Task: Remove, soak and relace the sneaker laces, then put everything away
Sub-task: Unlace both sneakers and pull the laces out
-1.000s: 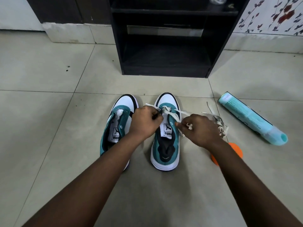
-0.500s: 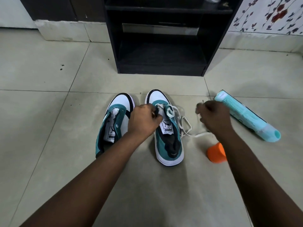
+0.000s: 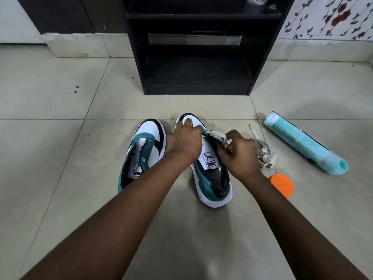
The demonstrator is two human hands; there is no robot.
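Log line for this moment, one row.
left hand: holds right sneaker toe | right hand: pinches lace at eyelets | left sneaker: unlaced | step: lace removal

Both sneakers carry the same mark on their white tongue labels: the word PUMA under a leaping-cat logo, printed in black and reading upside down from here. One sits on the left sneaker's tongue label, left of centre in the frame; the other on the right sneaker's tongue label, at centre. The teal tube at right bears small print, too fine to read.
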